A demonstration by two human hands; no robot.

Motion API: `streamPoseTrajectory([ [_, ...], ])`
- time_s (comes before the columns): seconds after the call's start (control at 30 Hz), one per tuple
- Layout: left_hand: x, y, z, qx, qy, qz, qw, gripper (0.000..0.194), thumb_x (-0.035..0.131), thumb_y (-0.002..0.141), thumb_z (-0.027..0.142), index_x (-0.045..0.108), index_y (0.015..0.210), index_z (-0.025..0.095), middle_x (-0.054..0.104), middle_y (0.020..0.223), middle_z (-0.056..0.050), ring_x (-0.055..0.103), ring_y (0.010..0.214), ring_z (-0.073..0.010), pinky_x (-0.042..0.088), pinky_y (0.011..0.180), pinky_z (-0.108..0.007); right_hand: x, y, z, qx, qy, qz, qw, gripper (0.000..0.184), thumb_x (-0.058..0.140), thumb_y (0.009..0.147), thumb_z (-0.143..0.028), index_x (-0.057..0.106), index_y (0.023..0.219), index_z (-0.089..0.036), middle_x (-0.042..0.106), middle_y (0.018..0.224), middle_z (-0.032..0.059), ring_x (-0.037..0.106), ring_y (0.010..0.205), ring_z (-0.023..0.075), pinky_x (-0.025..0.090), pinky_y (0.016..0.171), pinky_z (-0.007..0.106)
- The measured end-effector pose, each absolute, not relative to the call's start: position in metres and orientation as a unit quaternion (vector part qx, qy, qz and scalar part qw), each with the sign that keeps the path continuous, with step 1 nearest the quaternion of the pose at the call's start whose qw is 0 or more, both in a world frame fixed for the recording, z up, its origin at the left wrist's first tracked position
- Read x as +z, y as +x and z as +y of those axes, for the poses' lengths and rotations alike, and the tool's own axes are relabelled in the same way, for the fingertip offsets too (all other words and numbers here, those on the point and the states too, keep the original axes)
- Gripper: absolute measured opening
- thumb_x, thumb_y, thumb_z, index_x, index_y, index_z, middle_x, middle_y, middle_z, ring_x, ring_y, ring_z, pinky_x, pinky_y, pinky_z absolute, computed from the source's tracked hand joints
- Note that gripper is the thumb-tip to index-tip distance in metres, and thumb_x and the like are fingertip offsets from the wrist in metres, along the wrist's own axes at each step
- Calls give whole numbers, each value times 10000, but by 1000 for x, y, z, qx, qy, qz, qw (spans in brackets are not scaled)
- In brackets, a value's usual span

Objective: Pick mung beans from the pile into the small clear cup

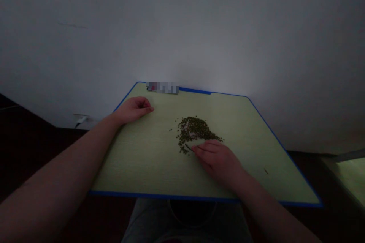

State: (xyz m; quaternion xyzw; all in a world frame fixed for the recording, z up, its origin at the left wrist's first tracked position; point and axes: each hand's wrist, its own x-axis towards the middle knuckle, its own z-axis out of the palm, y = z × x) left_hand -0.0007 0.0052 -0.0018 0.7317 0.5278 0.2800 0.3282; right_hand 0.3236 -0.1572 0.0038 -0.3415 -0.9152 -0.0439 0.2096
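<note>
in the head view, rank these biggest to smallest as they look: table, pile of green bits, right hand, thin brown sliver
1. Table
2. Right hand and pile of green bits: too alike to rank
3. Thin brown sliver

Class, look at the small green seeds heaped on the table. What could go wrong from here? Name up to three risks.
1. The right hand is close beside the loose green seeds; a careless sweep might scatter them across the blue-edged table.
2. The thin dark stick at its fingertips could flick seeds away.
3. In this dim light, tiny bits might be overlooked.
</note>
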Motion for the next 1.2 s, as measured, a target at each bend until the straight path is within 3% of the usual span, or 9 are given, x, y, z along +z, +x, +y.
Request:
streamPoseTrajectory([
  [0.6, -3, -1, 5, 288, 734, 517, 333, 255, 652, 708, 415, 549, 707, 181, 487, 586, 39, 417, 527, -85, 333, 522, -233, 4, 307, -176, -71, -305, -934, 170, 280, 513, 906, -81, 631, 1159, -53, 714, 927, 118, 598, 800, 200, 529, 749, 334],
  [1.2, -6, -3, 8, 291, 737, 518, 323, 254, 653, 717, 415, 567, 720, 177, 501, 612, 29, 435, 550, -94, 345, 531, -242, 2, 303, -186, -50, -325, -925, 191, 305, 487, 875, -61, 639, 1139, -48, 717, 902, 133, 602, 782, 214, 548, 729, 353],
])
